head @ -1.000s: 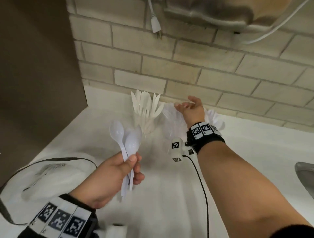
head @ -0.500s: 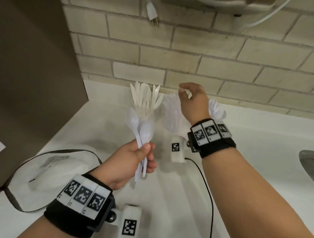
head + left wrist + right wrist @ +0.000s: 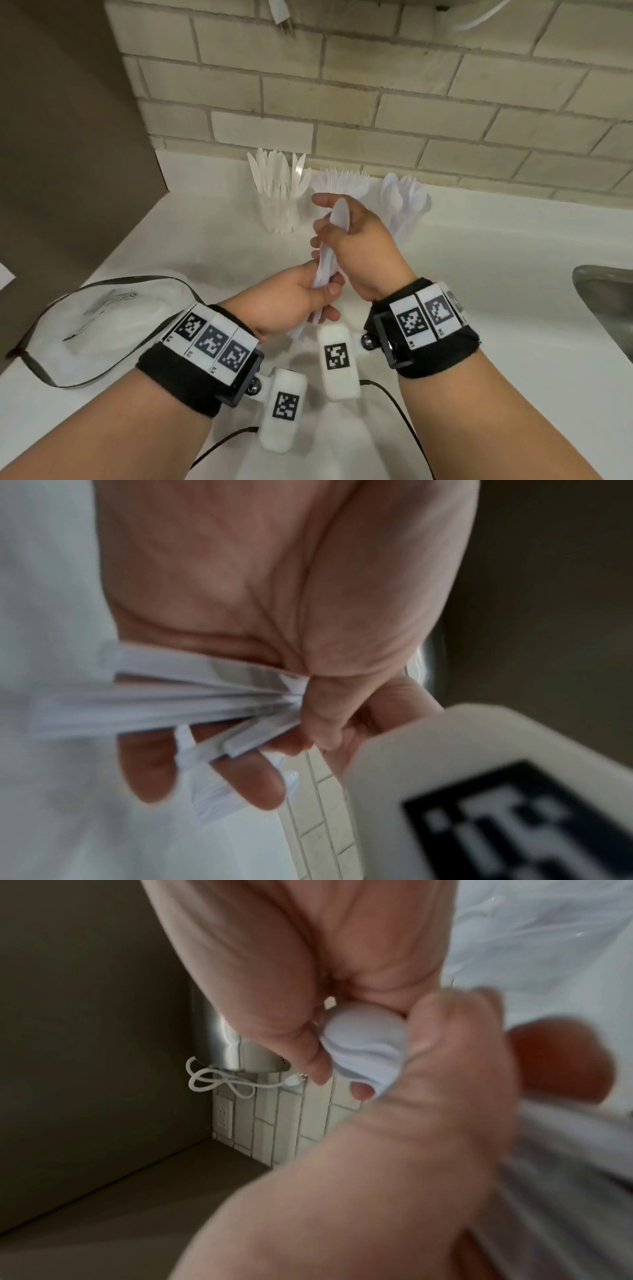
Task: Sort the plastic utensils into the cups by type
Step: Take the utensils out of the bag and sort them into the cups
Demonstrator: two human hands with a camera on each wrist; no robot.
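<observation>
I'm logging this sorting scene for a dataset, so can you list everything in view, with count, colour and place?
Cup of knives: one, clear, at the wall, leftmost.
Cup of forks: one, clear, middle, partly behind the hands.
Cup of spoons: one, clear, rightmost.
Held spoons: a few, white, between both hands.
Bag: one, white with dark strap, on the counter's left.
Counter: white.
Sink: one, metal, right edge.
Plug: one, white, hanging over the tiled wall.
Left hand: grips the spoon handles.
Right hand: holds the spoon bowls.
</observation>
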